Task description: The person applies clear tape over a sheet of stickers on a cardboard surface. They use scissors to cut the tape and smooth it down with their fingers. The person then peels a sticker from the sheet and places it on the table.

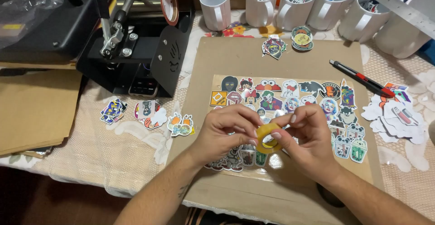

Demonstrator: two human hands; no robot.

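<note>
A stack of brown paper (31, 112) lies at the far left, beside a black press (136, 48); small sticker piles (147, 112) sit below the press on the lace cloth (90, 152); a cardboard sheet (226, 57) covers the table's middle, with a sticker sheet (281, 96) on it; the left hand (224, 134) and right hand (308, 136) meet above that sheet, fingers of both pinched on a yellow tape roll (268, 142) held between them, just over the stickers; white mugs (294, 5) line the back edge; a red-and-black knife (362, 78) lies to the right; cut stickers (398, 116) lie at the far right.
</note>
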